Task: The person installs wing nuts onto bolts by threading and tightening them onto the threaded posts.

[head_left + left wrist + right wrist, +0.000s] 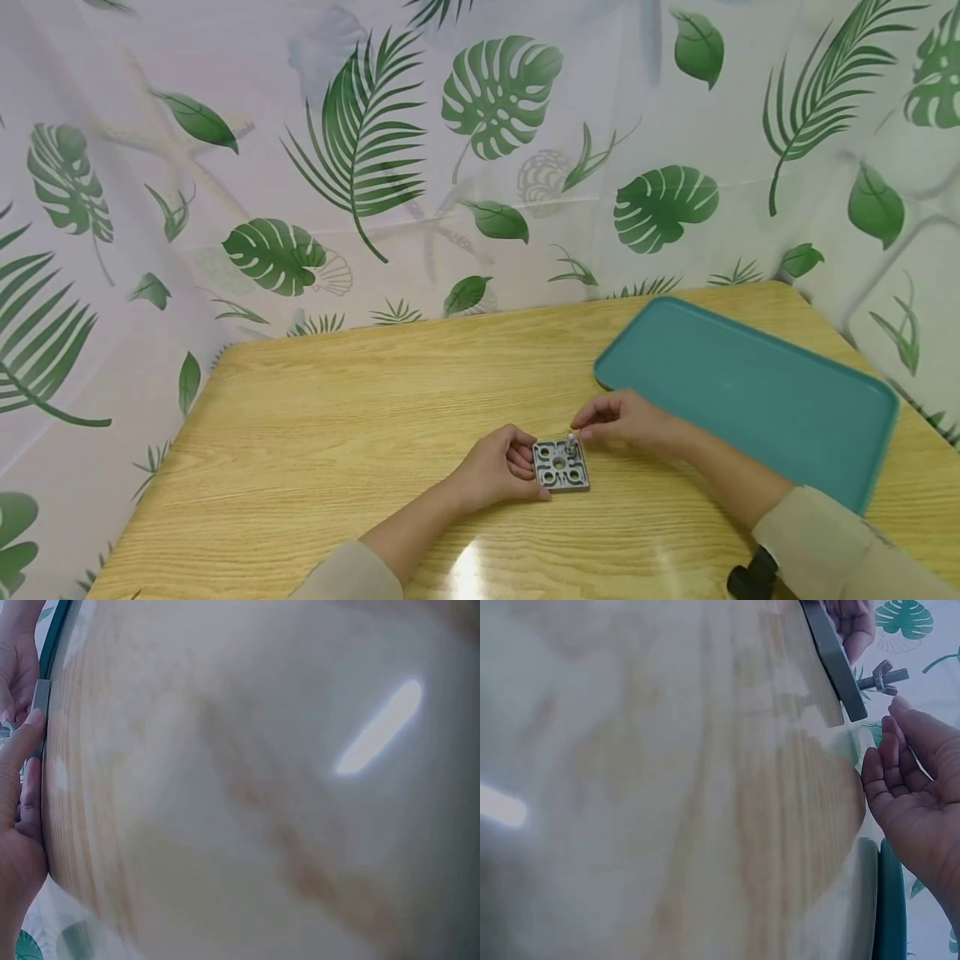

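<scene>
A square grey metal plate [559,465] with round holes lies near the middle of the table. My left hand [495,468] grips its left side, thumb along the near edge and fingers at the far one. A bolt [901,674] stands up from the plate's far right corner, with a wing nut [883,678] on it. My right hand [626,423] is beside this bolt, its fingertips right at the wing nut. In the right wrist view its fingers [891,754] are loosely bent, and no pinch round the nut shows.
A teal tray [750,379] lies on the right of the wooden table [360,417], behind my right forearm. A leaf-patterned cloth [420,167] hangs along the back and sides. By my right sleeve is a small black object [752,575].
</scene>
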Demonstrator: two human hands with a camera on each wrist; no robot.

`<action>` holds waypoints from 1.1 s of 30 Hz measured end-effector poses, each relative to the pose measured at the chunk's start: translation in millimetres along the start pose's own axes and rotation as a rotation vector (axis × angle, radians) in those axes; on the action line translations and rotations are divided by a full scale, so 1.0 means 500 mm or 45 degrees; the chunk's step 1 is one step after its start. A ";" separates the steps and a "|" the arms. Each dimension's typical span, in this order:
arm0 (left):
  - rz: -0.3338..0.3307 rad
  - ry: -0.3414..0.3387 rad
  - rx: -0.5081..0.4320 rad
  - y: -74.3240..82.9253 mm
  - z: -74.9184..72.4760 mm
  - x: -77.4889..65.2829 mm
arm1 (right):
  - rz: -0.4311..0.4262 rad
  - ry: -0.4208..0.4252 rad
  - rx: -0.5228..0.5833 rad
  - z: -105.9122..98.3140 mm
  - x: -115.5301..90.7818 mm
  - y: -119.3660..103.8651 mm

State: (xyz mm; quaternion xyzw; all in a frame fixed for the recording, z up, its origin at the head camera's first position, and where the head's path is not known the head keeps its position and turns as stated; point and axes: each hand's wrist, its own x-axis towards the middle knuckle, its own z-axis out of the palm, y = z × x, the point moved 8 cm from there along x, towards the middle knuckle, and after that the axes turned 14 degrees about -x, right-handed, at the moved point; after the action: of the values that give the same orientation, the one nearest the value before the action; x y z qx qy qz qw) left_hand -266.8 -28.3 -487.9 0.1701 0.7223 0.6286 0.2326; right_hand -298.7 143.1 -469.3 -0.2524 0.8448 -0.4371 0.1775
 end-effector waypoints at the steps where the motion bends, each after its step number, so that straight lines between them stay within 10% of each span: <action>1: -0.001 0.000 0.005 0.001 0.000 0.000 | -0.004 -0.013 0.008 0.001 0.002 -0.001; 8: 0.016 -0.002 0.006 -0.001 0.001 0.000 | -0.122 -0.137 0.007 0.013 0.015 -0.021; 33: 0.019 0.000 -0.002 0.003 0.000 -0.001 | -0.166 -0.008 0.039 0.025 -0.012 -0.023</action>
State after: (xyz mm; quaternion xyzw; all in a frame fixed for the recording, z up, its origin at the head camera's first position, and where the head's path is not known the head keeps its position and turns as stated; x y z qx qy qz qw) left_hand -266.4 -28.1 -486.2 0.1752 0.7207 0.6308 0.2281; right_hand -284.3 132.5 -466.4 -0.3055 0.8193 -0.4597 0.1552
